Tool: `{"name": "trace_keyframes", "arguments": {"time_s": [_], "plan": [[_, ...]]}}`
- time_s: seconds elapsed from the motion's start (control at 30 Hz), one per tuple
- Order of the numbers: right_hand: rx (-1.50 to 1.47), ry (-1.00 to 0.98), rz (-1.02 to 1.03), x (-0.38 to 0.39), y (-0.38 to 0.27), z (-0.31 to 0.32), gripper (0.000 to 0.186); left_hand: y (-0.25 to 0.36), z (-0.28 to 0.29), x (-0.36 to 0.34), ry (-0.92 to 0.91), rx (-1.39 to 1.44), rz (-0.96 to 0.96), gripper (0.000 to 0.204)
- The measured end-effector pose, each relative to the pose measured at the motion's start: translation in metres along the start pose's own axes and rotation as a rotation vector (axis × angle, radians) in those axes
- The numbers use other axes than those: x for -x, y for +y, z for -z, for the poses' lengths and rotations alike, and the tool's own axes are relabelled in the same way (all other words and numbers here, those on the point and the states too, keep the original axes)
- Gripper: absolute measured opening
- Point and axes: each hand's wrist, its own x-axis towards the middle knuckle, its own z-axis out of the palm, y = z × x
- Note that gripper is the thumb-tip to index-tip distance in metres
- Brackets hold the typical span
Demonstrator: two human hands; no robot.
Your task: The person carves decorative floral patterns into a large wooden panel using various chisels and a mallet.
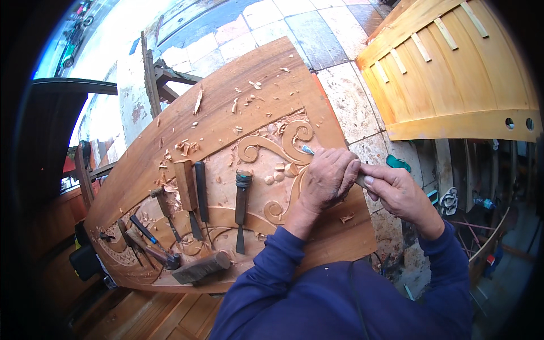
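A large brown wooden panel (pixel 266 65) lies across the view, its recessed middle carved with scrolls (pixel 294 139) and small rounded shapes. My left hand (pixel 328 178) rests over the panel's right part, fingers closed around the shank of a carving gouge (pixel 307 149). The gouge's bright tip shows just beyond that hand, beside a scroll; whether it touches the wood I cannot tell. Behind it, my right hand (pixel 402 195) grips the gouge's handle, most of which the fingers hide. Curled wood shavings (pixel 187 148) are scattered over the panel.
Left of my hands lie a chisel with a bound handle (pixel 241 198), a black-handled chisel (pixel 201 187), a wooden-handled chisel (pixel 185 184), a hammer (pixel 164 258) and a wooden block (pixel 201 268). A yellowish panelled board (pixel 442 73) stands at upper right over tiled floor (pixel 351 102).
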Motion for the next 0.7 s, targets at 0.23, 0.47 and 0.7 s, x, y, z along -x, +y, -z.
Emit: {"name": "trace_keyframes", "arguments": {"time_s": [0.23,0.47,0.7], "plan": [[-0.063,0.027,-0.045,-0.003,0.009,-0.006,0.041,0.001,-0.002,-0.003,0.066,0.010,0.025,0.021],[0.006,0.051,0.006,0.000,0.009,-0.010,0.041,-0.001,-0.001,-0.001,0.054,-0.005,0.011,0.024],[-0.005,0.009,-0.021,-0.010,0.003,-0.006,0.042,-0.001,-0.001,0.000,0.100,0.004,0.093,0.025]]}}
